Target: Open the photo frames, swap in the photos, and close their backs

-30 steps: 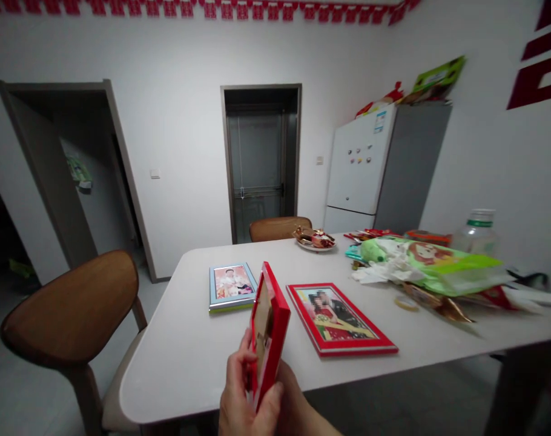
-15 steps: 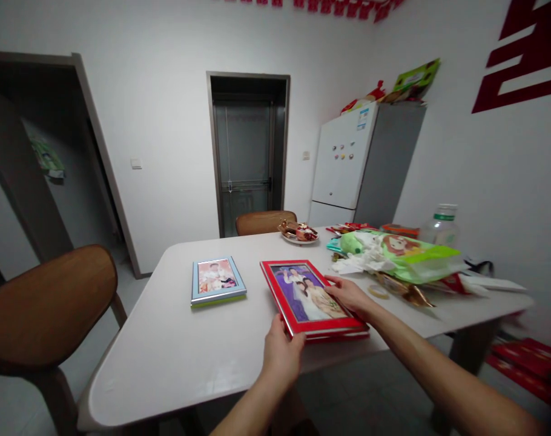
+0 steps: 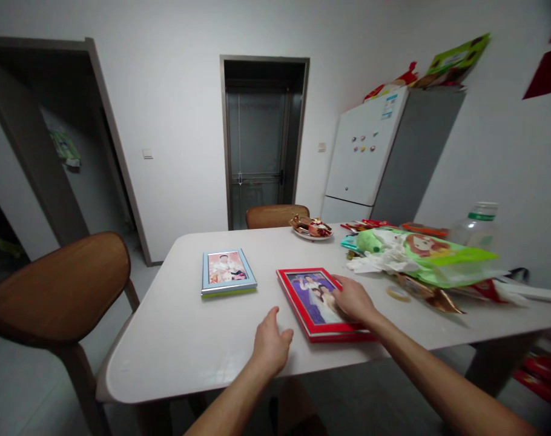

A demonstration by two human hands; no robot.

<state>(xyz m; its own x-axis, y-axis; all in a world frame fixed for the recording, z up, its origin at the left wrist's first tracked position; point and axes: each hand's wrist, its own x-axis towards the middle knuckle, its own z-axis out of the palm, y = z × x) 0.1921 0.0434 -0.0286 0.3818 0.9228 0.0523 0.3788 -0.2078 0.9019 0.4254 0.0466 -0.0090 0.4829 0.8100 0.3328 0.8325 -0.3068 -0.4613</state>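
A red photo frame [image 3: 309, 312] lies near the table's front edge, on top of what looks like another red frame. It holds a picture of people on a purple background. My right hand [image 3: 355, 301] grips its right side, covering part of the photo. My left hand [image 3: 270, 344] hovers just left of the frame, apart from it, thumb and fingers spread with nothing in them. Further left lies a light blue photo frame [image 3: 205, 272], stacked on something with a green edge.
A white table [image 3: 180, 345] carries a plate of wrapped items [image 3: 312, 237], a green plastic bag [image 3: 457, 269] with crumpled tissue, a tape roll [image 3: 398, 294] and a clear jar [image 3: 478, 227]. Brown chairs [image 3: 62, 290] stand at the left and far side. A fridge [image 3: 361, 145] stands behind.
My left hand has let go of the red frame's near left corner and moved left, its fingers opening. My right hand stays at the right side. The view has shifted slightly.
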